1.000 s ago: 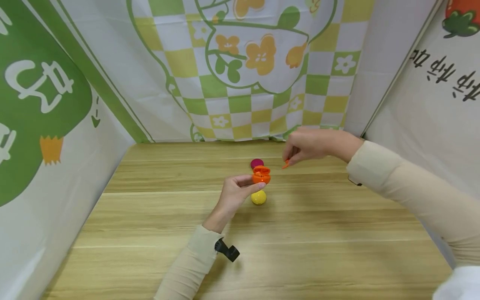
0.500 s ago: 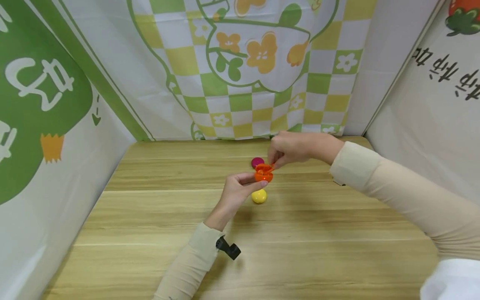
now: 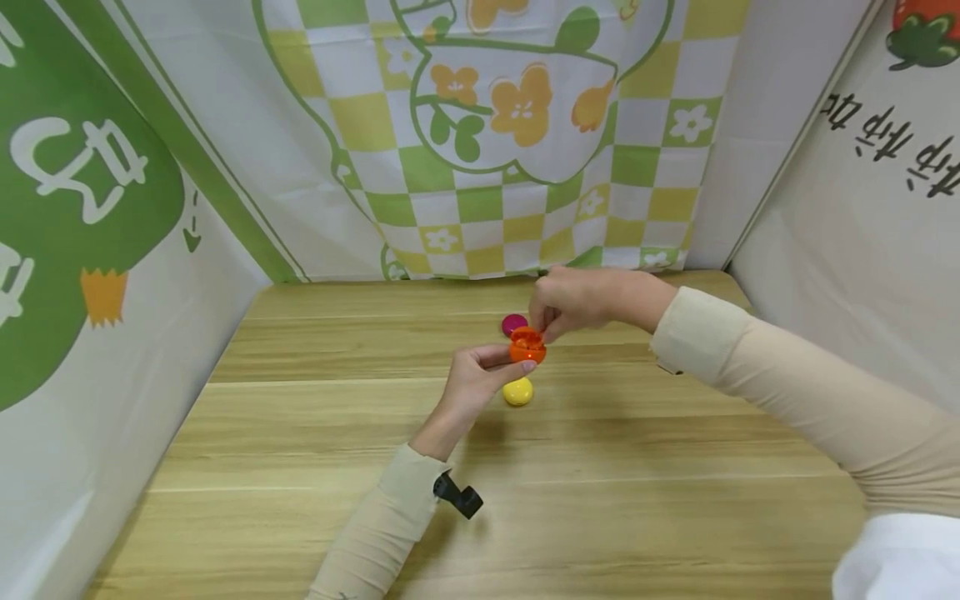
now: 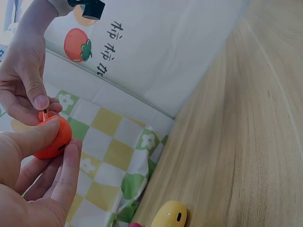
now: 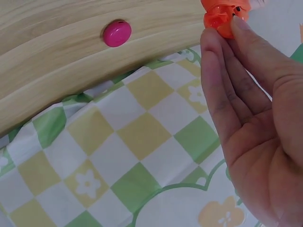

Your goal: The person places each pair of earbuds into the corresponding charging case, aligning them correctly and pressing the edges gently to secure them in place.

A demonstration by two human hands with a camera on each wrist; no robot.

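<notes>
My left hand (image 3: 476, 383) holds an orange earbud case (image 3: 528, 355) above the table, thumb on the near side and fingers behind. Its lid stands raised, and orange shapes show inside. From the right, my right hand (image 3: 576, 298) reaches to the case's opening, thumb and fingertips pinching an orange earbud (image 4: 45, 115). The earbud's stem, with a black mark, shows just over the case in the left wrist view; the rest is hidden by fingers. Below the case lies a closed yellow case (image 3: 517, 392), and behind it a magenta one (image 3: 513, 323).
The wooden table (image 3: 300, 450) ends at a patterned cloth (image 3: 480, 208) at the back. Printed white panels rise on the left and right sides. A black wrist camera (image 3: 459, 497) sticks out from the left sleeve.
My right hand has come left and slightly down with the earbud, from apart from the case to its opening. My left hand with the case has shifted very slightly right.
</notes>
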